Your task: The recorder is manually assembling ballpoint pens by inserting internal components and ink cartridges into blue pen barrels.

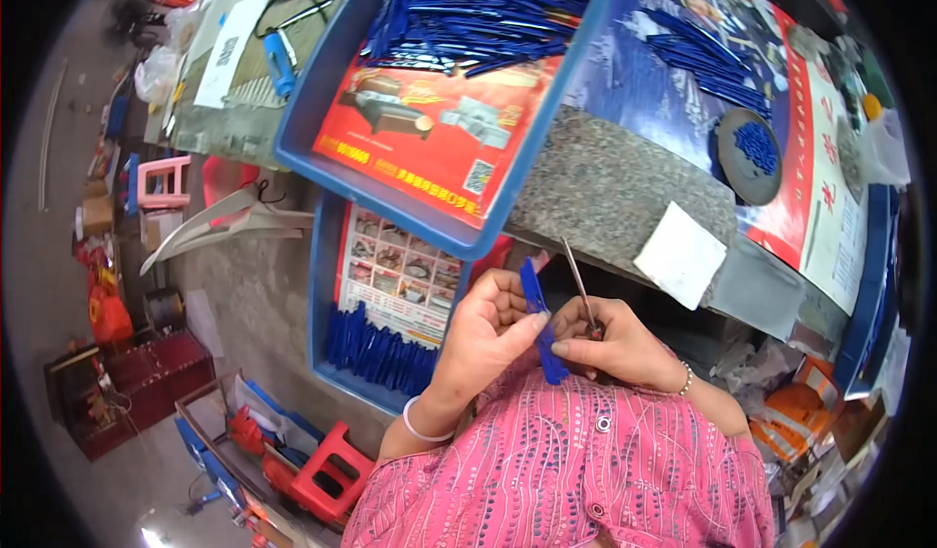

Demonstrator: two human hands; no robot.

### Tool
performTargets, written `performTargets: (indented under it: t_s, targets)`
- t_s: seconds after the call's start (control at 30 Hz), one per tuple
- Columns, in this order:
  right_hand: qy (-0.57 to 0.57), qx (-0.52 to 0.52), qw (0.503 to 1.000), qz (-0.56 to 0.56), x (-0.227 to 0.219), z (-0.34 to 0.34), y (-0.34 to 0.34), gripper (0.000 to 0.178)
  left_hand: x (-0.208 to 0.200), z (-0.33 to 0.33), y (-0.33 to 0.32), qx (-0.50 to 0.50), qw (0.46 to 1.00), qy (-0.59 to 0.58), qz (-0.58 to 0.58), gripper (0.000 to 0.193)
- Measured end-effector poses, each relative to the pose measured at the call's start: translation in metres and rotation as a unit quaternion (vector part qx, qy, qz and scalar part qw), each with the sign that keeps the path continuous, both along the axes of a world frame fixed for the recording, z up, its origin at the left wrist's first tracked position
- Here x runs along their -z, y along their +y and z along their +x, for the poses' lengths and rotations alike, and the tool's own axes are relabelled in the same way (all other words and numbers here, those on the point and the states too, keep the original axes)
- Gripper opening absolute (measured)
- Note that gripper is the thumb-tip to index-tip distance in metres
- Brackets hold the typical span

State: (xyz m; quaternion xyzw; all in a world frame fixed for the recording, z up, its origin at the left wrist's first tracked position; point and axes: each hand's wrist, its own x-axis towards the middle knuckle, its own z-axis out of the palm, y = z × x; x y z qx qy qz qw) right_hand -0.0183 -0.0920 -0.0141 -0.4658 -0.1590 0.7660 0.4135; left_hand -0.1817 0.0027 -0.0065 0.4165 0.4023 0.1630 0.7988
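- left hand (pixel 493 325) pinching a blue strip (pixel 533 289)
- right hand (pixel 622 345) on the strip too, gripping a skinny metal tool (pixel 576 277)
- white sheet (pixel 681 255) right of the strip

Blue strip (pixel 532 286) is showing glossy plastic; tool shaft (pixel 577 277) is gleaming, smooth metal; upper tray (pixel 405 219) is showing smooth plastic; tabletop (pixel 597 175) is appearing stone-like; shirt (pixel 547 460), matt cloth.

We see a grey floor (pixel 73 187) at nine o'clock. A pink stool (pixel 164 167) stands between nine and ten, a dark red box (pixel 176 377) at eight, and a red stool (pixel 342 450) at seven. At two o'clock we find the table (pixel 605 167), its top of speckled grey stone.
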Motion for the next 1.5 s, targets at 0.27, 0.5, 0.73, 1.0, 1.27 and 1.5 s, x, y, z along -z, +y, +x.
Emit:
performTargets:
  t_s: [0.27, 0.5, 0.73, 1.0, 1.27, 1.5]
  targets:
    - [0.087, 0.058, 0.995, -0.008, 0.0, 0.019, -0.022, 0.015, 0.001, 0.035, 0.0, 0.026, 0.999, -0.022, -0.031, 0.032]
    - [0.019, 0.05, 0.998, -0.015, -0.003, 0.027, -0.021, 0.019, 0.005, 0.047, 0.0, 0.023, 0.999, -0.025, -0.007, 0.034]
    - [-0.018, 0.042, 0.999, 0.026, -0.004, 0.033, -0.022, 0.023, 0.0, 0.053, -0.001, -0.015, 0.999, -0.031, -0.028, 0.032]
    - [-0.12, 0.061, 0.988, 0.07, -0.011, 0.043, -0.026, 0.028, 0.015, 0.054, -0.014, -0.056, 0.982, -0.152, -0.094, 0.029]
    - [-0.215, 0.047, 0.969, 0.112, -0.018, 0.048, -0.026, 0.029, 0.022, 0.061, -0.017, -0.057, 0.978, -0.173, -0.102, 0.019]
    - [-0.207, 0.019, 0.972, 0.112, -0.013, 0.047, -0.027, 0.033, 0.02, 0.057, -0.016, -0.026, 0.983, -0.129, -0.126, 0.022]
